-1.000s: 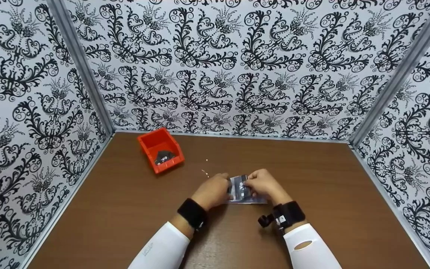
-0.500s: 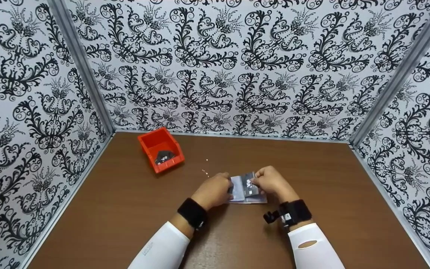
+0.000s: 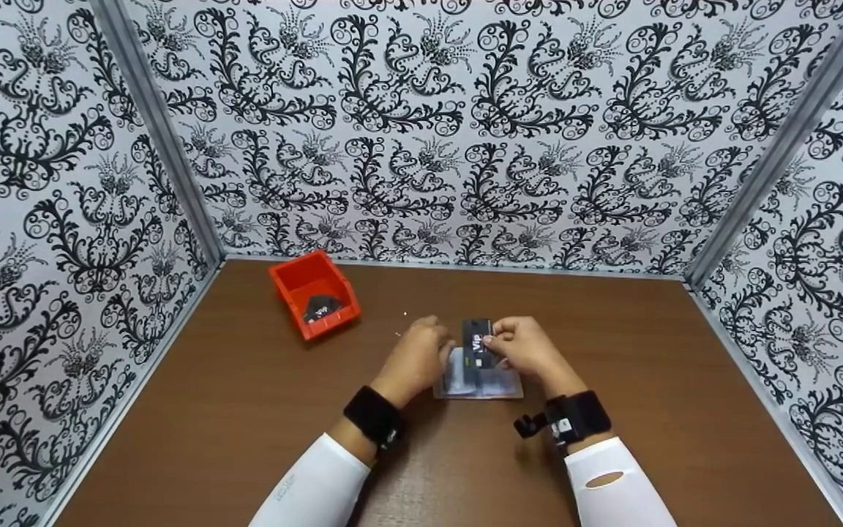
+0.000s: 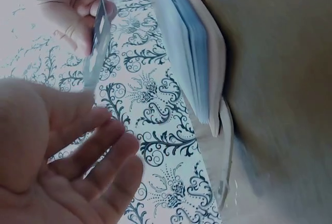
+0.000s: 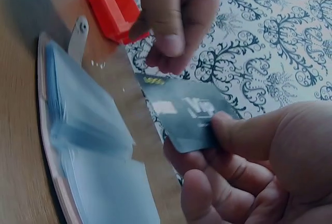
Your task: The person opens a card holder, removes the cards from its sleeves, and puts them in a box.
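A dark card marked "Vip" [image 5: 181,111] is pinched between the thumb and fingers of my right hand [image 3: 527,348]. It stands raised over the card holder [image 5: 98,125], which lies spread on the table with its clear plastic sleeves showing. A strap with a snap [image 5: 78,40] sticks out from the holder's side. My left hand [image 3: 414,359] hovers above the holder's left side with loosely bent fingers and no object in its grasp. In the right wrist view, its fingertips [image 5: 171,45] are close to the card's far edge.
An orange-red bin [image 3: 304,282] at the back left contains dark cards [image 3: 321,306]. Small white specks [image 3: 405,314] dot the brown table [image 3: 246,439]. Patterned panels [image 3: 429,146] wall the table at the back and both sides.
My right hand has drawn the card up from the holder's sleeves, first rightward, then back over the middle. My left hand has let go of the holder's sleeves and lifted slightly up and left.
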The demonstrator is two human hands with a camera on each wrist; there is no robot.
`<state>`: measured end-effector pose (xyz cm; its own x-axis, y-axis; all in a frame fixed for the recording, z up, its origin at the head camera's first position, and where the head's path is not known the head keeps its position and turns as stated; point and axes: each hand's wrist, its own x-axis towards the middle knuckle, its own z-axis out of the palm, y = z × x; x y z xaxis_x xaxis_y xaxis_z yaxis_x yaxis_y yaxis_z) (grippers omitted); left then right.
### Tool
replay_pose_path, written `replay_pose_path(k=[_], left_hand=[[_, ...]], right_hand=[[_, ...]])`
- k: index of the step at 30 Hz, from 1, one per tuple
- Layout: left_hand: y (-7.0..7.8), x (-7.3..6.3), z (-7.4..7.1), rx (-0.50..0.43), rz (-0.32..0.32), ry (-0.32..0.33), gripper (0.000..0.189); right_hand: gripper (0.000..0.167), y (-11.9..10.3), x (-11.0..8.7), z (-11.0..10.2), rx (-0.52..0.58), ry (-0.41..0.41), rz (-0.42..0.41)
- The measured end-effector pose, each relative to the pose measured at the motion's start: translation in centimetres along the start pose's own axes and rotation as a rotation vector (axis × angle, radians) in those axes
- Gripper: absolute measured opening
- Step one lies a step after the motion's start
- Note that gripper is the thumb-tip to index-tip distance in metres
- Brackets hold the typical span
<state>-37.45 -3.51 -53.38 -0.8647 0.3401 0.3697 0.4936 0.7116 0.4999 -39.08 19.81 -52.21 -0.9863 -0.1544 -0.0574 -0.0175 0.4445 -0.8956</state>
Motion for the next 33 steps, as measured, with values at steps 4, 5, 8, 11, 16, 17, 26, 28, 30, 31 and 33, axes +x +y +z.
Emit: replay_pose_path(k=[4,5,8,11,16,17,26,28,30,31,33], left_hand=[[0.3,0.3,-0.1,-0.224,-0.080,0.090,0.019],[0.4,0.4,-0.1,-0.271,-0.094,0.104,0.021],[0.6,0.5,-0.3,-0.384,-0.136,0.119,0.024],[0.6,0.6,-0.4,-0.479,-0.167,0.109,0.026],[0.7,0.6,-0.5,-0.572,-0.189,0.086,0.022],[0.8,0.6,-0.6,-0.576,-0.190,0.084,0.020],[0.8,0.6,-0.7,-0.599,-0.196,0.086,0.010],[0.8,0.6,-0.7,-0.604,-0.194,0.089,0.010],[0.9,0.6,-0.8,-0.601,-0.193,0.092,0.010],[0.9,0.6,-0.8,-0.594,-0.190,0.094,0.010],[0.8,0.6,-0.8,-0.571,-0.182,0.103,0.009]], right_hand=[[0.008,-0.3,0.0,0.5,0.085,0.007,-0.041],[0.008,-0.4,0.0,0.6,0.096,0.008,-0.056],[0.008,-0.6,0.1,0.9,0.116,0.018,-0.089],[0.009,-0.7,0.1,1.0,0.120,0.021,-0.118],[0.012,-0.7,0.1,1.3,0.141,-0.001,-0.157],[0.012,-0.8,0.1,1.3,0.144,-0.006,-0.165],[0.017,-0.9,-0.1,1.4,0.150,-0.029,-0.205],[0.017,-0.9,-0.1,1.4,0.143,-0.027,-0.213],[0.017,-0.9,-0.1,1.4,0.133,-0.028,-0.220],[0.018,-0.9,-0.1,1.4,0.126,-0.028,-0.221],[0.019,-0.9,-0.1,1.3,0.107,-0.031,-0.219]])
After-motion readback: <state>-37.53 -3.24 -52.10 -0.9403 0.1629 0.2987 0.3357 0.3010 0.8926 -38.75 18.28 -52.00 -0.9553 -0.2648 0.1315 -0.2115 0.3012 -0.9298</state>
